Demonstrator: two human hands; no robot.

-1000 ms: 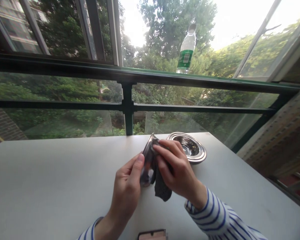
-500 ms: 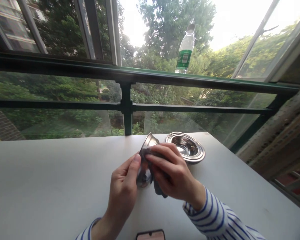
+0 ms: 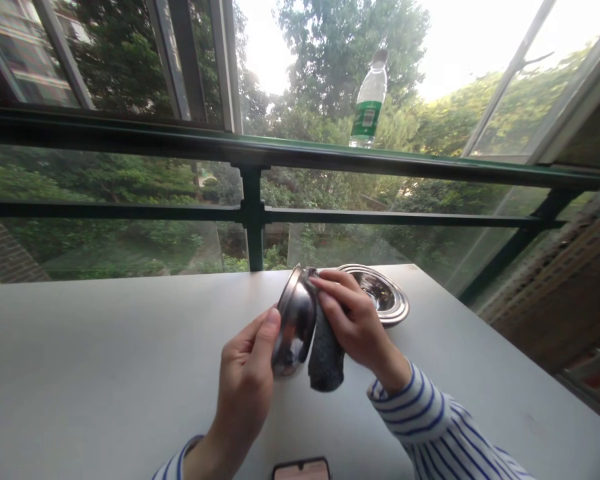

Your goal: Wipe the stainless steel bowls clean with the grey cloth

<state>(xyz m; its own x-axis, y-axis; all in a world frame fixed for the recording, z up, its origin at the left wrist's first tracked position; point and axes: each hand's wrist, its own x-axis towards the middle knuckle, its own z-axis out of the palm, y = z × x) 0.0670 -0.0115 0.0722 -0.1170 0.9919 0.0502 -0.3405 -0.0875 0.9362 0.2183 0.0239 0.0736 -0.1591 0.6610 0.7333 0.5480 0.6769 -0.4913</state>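
The person's left hand [image 3: 245,380] comes up from a blue-striped cuff [image 3: 180,460] above the white tabletop [image 3: 105,347]. Its fingers are curled behind a small steel bowl [image 3: 295,320], and the thumb [image 3: 271,330] presses on the bowl's shiny outer face, so the bowl is gripped firmly and stands tilted on edge.

Just right of it hangs a dark grey cloth [image 3: 325,360]. The right hand [image 3: 353,327] pinches the cloth's upper end against the bowl's far edge, its fingers [image 3: 330,287] closed and angled over the rim.

Compared with the earlier frames, the right hand sits further right and higher on the bowl. The cloth no longer bunches across the bowl's face and now hangs in a straighter strip, leaving much more bare steel showing.

Behind the right hand, a wide-rimmed steel dish [image 3: 397,310] rests on the tabletop, partly hidden by those fingers. A phone [image 3: 301,470] lies at the near edge of the view. Beyond the tabletop, a plastic water bottle [image 3: 369,100] with a green label stands on the railing [image 3: 253,220].
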